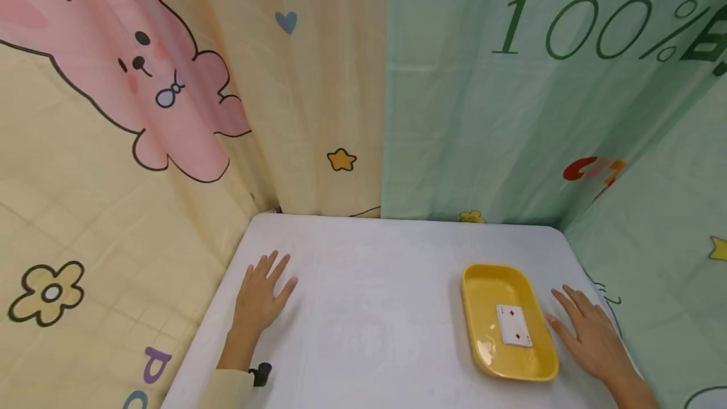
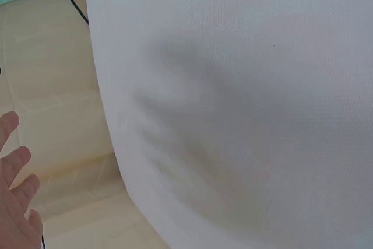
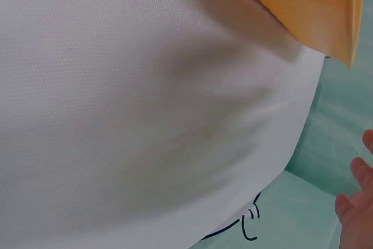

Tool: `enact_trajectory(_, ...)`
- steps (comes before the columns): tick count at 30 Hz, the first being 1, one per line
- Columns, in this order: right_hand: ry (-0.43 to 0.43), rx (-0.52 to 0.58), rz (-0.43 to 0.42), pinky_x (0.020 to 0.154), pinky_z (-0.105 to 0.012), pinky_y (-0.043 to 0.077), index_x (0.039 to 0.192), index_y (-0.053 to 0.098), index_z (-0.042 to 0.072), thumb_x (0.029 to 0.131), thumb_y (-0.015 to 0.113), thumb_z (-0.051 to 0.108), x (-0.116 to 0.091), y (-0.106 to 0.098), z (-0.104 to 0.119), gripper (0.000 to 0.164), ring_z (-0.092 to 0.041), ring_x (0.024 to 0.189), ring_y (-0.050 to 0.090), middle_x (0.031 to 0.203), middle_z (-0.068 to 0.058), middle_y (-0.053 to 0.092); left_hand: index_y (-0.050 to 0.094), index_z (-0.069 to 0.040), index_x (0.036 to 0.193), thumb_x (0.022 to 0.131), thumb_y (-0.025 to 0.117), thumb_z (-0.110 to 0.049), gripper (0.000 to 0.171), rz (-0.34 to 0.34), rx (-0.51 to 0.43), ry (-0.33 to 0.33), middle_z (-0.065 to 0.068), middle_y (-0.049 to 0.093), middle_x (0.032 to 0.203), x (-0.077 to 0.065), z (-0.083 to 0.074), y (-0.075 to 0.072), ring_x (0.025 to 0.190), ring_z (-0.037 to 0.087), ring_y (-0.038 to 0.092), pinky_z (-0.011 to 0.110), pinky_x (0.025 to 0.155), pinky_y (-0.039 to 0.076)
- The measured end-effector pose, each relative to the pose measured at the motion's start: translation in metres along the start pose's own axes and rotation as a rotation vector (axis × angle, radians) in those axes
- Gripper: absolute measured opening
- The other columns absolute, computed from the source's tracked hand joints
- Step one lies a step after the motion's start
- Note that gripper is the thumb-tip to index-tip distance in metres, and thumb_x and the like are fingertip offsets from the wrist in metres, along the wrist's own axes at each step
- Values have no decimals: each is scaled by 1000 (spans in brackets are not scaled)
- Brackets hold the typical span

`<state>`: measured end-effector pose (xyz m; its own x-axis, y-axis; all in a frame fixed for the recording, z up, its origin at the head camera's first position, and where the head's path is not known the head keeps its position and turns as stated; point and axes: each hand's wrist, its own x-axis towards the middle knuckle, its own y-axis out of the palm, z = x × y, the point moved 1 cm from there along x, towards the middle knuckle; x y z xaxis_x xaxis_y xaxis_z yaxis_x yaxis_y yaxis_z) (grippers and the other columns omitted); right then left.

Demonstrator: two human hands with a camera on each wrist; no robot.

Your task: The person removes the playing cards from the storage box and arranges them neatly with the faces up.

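Observation:
On the right half of the white table lies a yellow tray with rounded corners. Inside it rests a playing card, face up with two red diamonds; whether more cards lie beneath it I cannot tell. My right hand hovers just right of the tray, fingers spread and holding nothing. Over the table's left side is my left hand, its fingers apart and nothing in them. Each hand casts a soft shadow on the tabletop in its wrist view. The tray's outer wall shows in the right wrist view.
The white table has rounded far corners. A yellow curtain with a pink rabbit hangs behind and to the left, and a green curtain hangs behind and to the right. A black band sits at my left wrist.

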<state>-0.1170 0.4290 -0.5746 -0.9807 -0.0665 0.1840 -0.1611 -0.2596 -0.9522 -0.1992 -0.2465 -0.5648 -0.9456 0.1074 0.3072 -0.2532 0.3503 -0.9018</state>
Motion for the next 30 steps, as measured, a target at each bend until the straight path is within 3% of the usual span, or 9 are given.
enact_trajectory(6, 16, -2, 14, 122, -57, -19, 158, 33, 4, 106, 51, 43, -1, 1, -1, 67, -55, 144, 24, 160, -31, 29, 46, -20, 156, 102, 54, -53, 64, 1, -2, -2, 15, 38, 164, 0, 1, 0, 153, 42, 31, 62, 126, 16)
enact_trajectory(9, 23, 13, 13, 123, -62, -14, 159, 32, 5, 106, 52, 42, -2, 0, 0, 68, -55, 143, 25, 159, -32, 29, 45, -20, 157, 102, 54, -54, 64, 7, 0, -10, 15, 38, 164, -1, 2, 1, 153, 42, 31, 62, 126, 15)
enact_trajectory(12, 21, 51, 16, 118, -76, 10, 159, 34, 6, 106, 53, 40, -2, -1, 0, 65, -55, 137, 32, 156, -32, 33, 45, -21, 157, 102, 54, -54, 65, 6, 0, -12, 15, 38, 164, -3, 0, 3, 153, 42, 32, 62, 126, 16)
enact_trajectory(15, 28, 126, 54, 101, -78, 35, 158, 35, 7, 107, 54, 37, -1, -1, 1, 62, -53, 127, 43, 151, -31, 39, 45, -20, 157, 102, 55, -54, 65, 7, -15, -11, 15, 38, 164, -3, -4, 3, 153, 42, 32, 62, 126, 16)
enact_trajectory(17, 41, 169, 95, 94, -71, 47, 157, 36, 7, 107, 53, 37, 1, 0, 2, 61, -47, 119, 52, 146, -29, 45, 46, -20, 157, 102, 55, -53, 65, 6, -23, -10, 15, 39, 164, -3, -7, 2, 152, 42, 32, 62, 125, 17)
enact_trajectory(19, 62, 211, 142, 89, -53, 58, 156, 37, 7, 108, 53, 38, 2, 3, 2, 60, -38, 110, 58, 139, -26, 51, 46, -19, 156, 102, 56, -52, 64, 4, -36, -10, 16, 40, 163, -3, -10, 2, 151, 42, 33, 62, 125, 18)
enact_trajectory(21, 85, 235, 182, 81, -32, 58, 155, 40, 6, 108, 52, 39, 2, 7, 2, 58, -29, 102, 60, 132, -21, 56, 46, -19, 156, 102, 57, -51, 64, -1, -43, -5, 16, 41, 162, -3, -13, 3, 150, 42, 35, 61, 125, 20)
enact_trajectory(23, 109, 256, 204, 73, -20, 53, 154, 42, 7, 109, 51, 38, 0, 12, 1, 55, -21, 96, 59, 124, -17, 59, 46, -20, 156, 102, 58, -50, 63, -10, -58, -1, 17, 44, 160, -4, -16, 5, 149, 41, 38, 61, 124, 22)
enact_trajectory(30, 222, 389, 152, 67, -18, 50, 149, 50, 8, 110, 47, 38, -7, 28, 3, 50, -4, 82, 52, 110, -9, 60, 54, -22, 151, 99, 67, -41, 56, -60, -131, -6, 18, 60, 139, -12, -28, 21, 124, 40, 58, 60, 101, 50)
